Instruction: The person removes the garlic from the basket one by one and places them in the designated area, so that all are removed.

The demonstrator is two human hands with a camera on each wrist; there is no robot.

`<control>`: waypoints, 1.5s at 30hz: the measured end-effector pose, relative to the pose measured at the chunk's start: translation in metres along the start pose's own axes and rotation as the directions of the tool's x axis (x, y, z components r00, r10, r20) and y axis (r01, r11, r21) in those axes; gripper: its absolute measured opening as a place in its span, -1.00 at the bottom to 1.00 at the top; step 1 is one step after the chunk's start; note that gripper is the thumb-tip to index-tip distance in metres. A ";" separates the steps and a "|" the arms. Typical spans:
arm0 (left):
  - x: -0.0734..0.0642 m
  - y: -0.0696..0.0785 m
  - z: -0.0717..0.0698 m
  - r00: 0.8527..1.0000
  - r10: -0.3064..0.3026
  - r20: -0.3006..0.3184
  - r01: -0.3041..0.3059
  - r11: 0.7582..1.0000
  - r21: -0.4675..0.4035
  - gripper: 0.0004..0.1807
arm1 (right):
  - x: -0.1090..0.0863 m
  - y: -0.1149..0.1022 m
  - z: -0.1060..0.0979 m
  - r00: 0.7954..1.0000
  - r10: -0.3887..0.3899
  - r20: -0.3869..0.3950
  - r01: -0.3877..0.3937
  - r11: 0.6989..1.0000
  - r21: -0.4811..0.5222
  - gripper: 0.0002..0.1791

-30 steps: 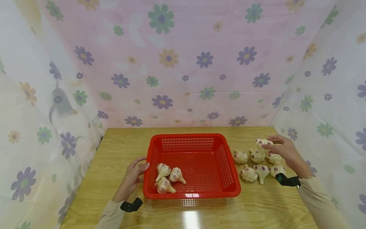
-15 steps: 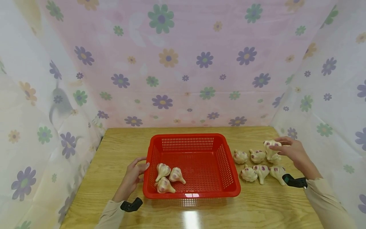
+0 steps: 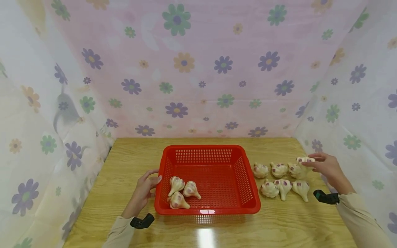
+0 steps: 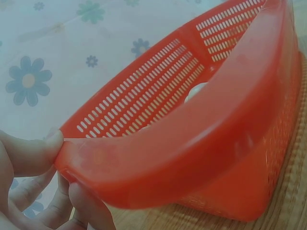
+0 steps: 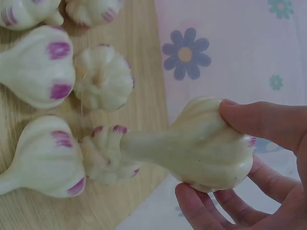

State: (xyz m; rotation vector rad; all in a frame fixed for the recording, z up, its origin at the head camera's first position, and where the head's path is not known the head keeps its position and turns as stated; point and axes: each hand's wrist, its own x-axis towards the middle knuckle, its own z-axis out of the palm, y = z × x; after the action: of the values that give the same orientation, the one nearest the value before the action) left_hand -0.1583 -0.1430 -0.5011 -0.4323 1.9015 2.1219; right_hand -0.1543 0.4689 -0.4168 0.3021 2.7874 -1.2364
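Observation:
My left hand (image 3: pixel 143 189) pinches the left rim of a red plastic basket (image 3: pixel 207 211); the thumb lies on top with fingers curled below the edge, as the left wrist view shows. Three garlic bulbs, one of them in front (image 3: pixel 179 200), lie in the basket's near left corner. At the far right, my right hand (image 3: pixel 330 168) grips another garlic bulb (image 5: pixel 201 148) between thumb and fingers. Its pale neck points away from the palm in the right wrist view. That bulb overlaps the right end of the back row of garlic (image 3: pixel 279 170).
Several garlic bulbs stand in two rows right of the basket, the front row ending with a bulb (image 3: pixel 301 188) near my right wrist. Flowered cloth (image 3: pixel 204 86) rises behind the wooden table (image 3: pixel 133 155) and along both sides.
My right hand has moved right and a little toward me with the garlic bulb, uncovering the bulbs in the rows. My left hand and the basket have stayed put.

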 end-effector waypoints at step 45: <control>0.002 0.000 -0.001 1.000 -0.003 -0.002 0.003 1.000 0.012 -0.51 | 0.038 0.061 0.005 0.978 0.010 -0.207 -0.052 0.979 -0.199 -0.44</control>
State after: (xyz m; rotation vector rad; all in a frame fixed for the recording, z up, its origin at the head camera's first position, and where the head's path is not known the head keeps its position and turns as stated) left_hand -0.1596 -0.1438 -0.5020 -0.4347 1.9130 2.1074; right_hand -0.1790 0.5108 -0.4703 0.4813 3.0379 -0.9512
